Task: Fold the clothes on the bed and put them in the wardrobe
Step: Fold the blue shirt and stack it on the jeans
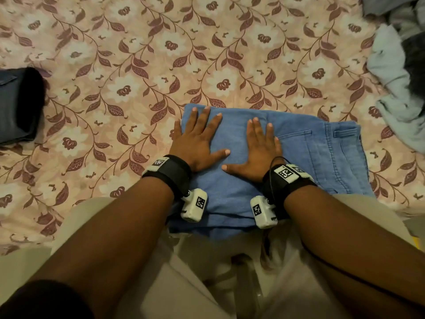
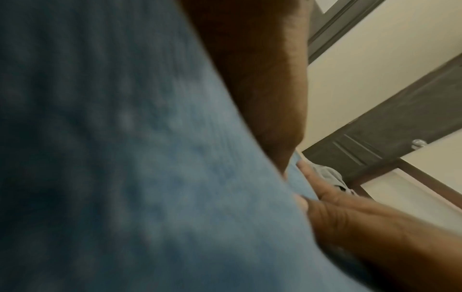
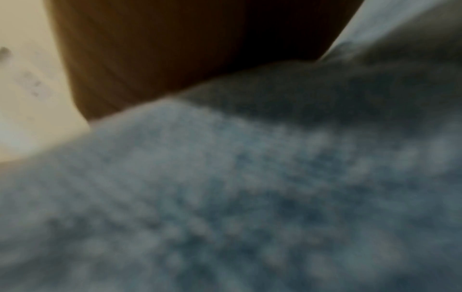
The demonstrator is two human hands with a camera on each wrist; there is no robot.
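Folded blue jeans (image 1: pixel 299 157) flat on the floral bedspread (image 1: pixel 115 54), long axis left-right, waistband rightward. Under left hand (image 1: pixel 197 141) and right hand (image 1: pixel 259 153), both flat, fingers spread, pressing, gripping nothing.

I see the folded jeans (image 1: pixel 287 162) lying on the bed (image 1: pixel 138 65), just in front of the person. My left hand (image 1: pixel 197 139) and right hand (image 1: pixel 259 150) lie flat on them, side by side. A folded garment (image 1: pixel 18 107) sits far left; a clothes pile (image 1: pixel 400 65) far right.
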